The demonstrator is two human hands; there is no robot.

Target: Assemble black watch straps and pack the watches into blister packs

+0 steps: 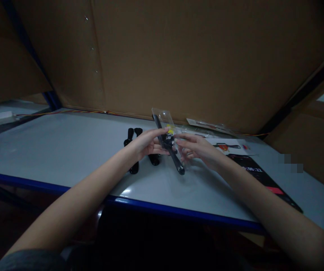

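My left hand (153, 142) is closed around a black-handled utensil (177, 162), whose glossy handle points down toward the table's front edge. Its upper part lies against clear plastic packaging (164, 117) that bears a yellow patch. My right hand (194, 147) is at the right side of the packaging, its fingers curled on the clear plastic; the fingertips are slightly blurred. Left of the held piece lie two more glossy black utensils, one (133, 168) under my left wrist and another (154, 160) partly hidden by my left hand.
A grey table (66, 150) with a blue front edge spans the view. On the right lie a printed card (229, 146) and a black sheet (263, 180) with a red stripe. Clear packaging (212, 126) rests by the cardboard wall (193, 56), where a thin cable (80, 111) runs.
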